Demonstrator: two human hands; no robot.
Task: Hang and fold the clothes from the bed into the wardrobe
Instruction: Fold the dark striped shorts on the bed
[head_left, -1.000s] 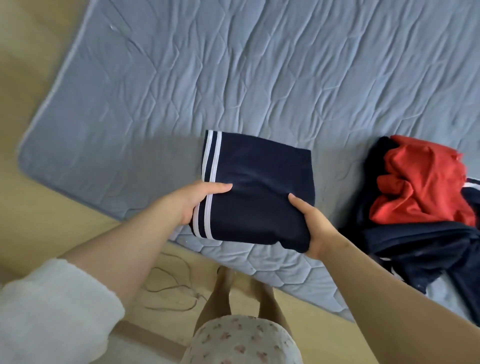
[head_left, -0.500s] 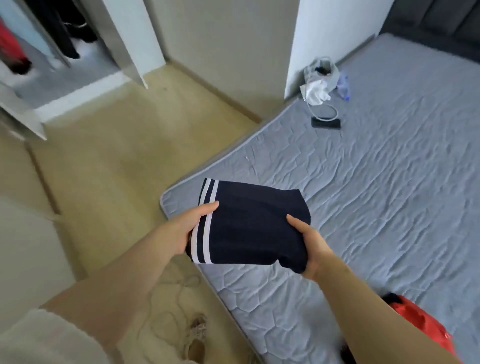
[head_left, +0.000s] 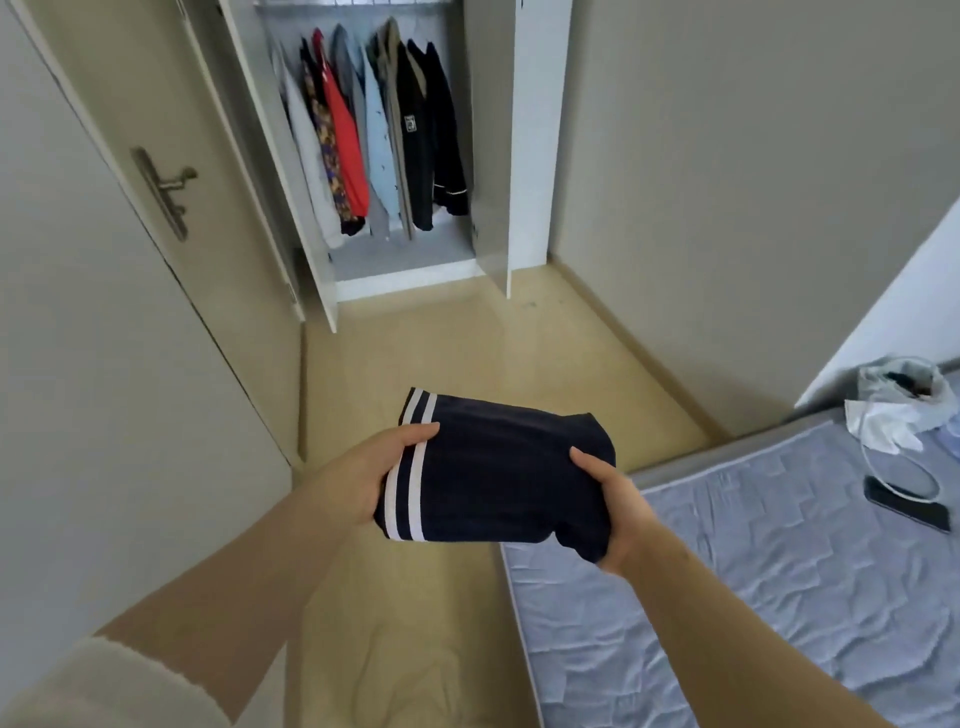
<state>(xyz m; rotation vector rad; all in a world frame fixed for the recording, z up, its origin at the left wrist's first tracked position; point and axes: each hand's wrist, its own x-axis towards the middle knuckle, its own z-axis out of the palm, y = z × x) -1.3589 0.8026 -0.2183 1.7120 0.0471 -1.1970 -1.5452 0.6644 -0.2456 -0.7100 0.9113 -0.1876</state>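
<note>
Navy folded garment (head_left: 498, 475), white-striped, gripped at both ends by left hand (head_left: 363, 478) and right hand (head_left: 621, 512), keeping folds intact toward wardrobe (head_left: 524, 156), upper centre.

Home bedroom: bed (head_left: 779, 561), open wardrobe (head_left: 524, 156) with hanging clothes (head_left: 374, 130).

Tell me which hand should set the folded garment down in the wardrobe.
Left, probably. The left hand holds the striped end of the garment, on the side nearer the open wardrobe ahead-left. The right hand grips the far end, beside the bed.
</note>
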